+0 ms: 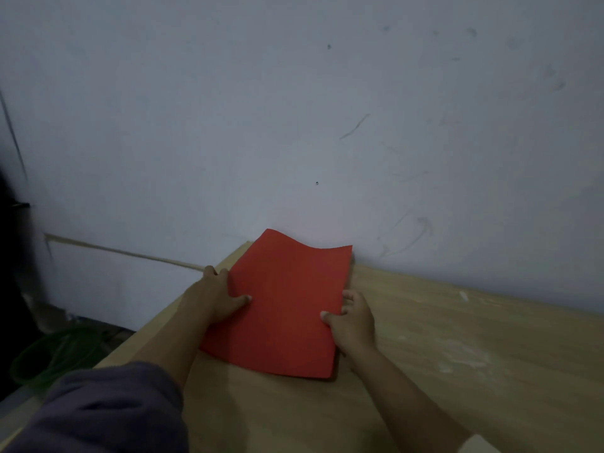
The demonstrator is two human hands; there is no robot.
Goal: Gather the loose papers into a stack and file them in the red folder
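The red folder [284, 305] lay closed on the pale wooden surface [457, 354], near its far left corner and close to the scuffed white wall [294, 109]. Its far edge curled upward in a soft wave, lifting just off the wood beside the wall. No loose papers could be seen; whether any sat inside the folder I could not tell. The left hand [217, 300] held the folder's left edge, its grip pinching the cover, with the thumb lying flat on the red top and the fingers wrapped round the side, out of sight beneath. The right hand [354, 320] held the right edge in the same way, its grip pinching the cover with the thumb pressed on top and the curled fingers tucked along and under the side. Both forearms reached in from the near side, the left one emerging from a dark greyish sleeve [108, 413]. Faint whitish smears marked the surface to the right of the folder. On the floor to the left, beyond the surface's edge, lay something green [55, 354], too dim to identify.
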